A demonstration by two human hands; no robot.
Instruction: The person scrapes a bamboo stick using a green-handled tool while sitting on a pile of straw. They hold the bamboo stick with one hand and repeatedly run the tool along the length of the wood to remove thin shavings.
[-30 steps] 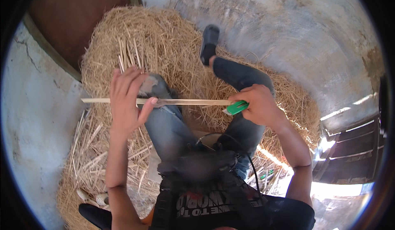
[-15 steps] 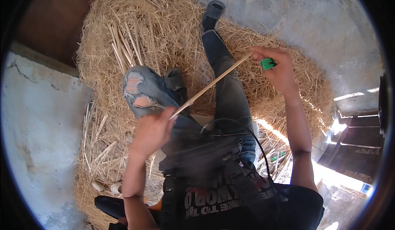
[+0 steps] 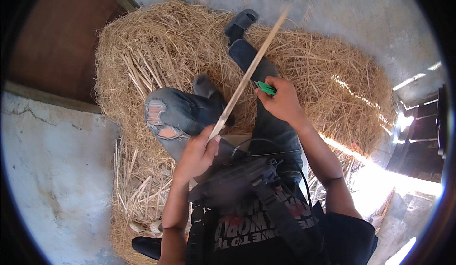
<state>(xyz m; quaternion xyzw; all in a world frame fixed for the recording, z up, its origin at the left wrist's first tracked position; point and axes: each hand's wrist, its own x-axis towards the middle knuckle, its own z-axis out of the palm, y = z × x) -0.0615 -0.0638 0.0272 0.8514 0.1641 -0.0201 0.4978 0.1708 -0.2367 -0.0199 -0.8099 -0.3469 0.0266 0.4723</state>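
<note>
A long, pale bamboo strip (image 3: 243, 82) slants up and away from my left hand (image 3: 195, 157), which is closed around its near end. Its far end stands out beyond my knees and looks slightly blurred. In my closed right hand (image 3: 284, 102) is a green-handled cutter knife (image 3: 267, 88). The dark tip of the knife lies at the strip's right edge, around its middle; whether it cuts into the strip I cannot tell. The right fingers are partly hidden behind the hand.
Straw-like shavings (image 3: 327, 70) heap around my legs. Several cut strips (image 3: 142, 70) lie on the heap beyond my left knee, and loose sticks (image 3: 137, 184) lie at my left. Pale walls (image 3: 57, 170) stand at left and ahead. A black cable (image 3: 306, 182) hangs by my right thigh.
My right hand has come down and left along the strip, bringing the knife to its edge. The strip now stands steeper, and my left hand has shifted slightly right and nearer.
</note>
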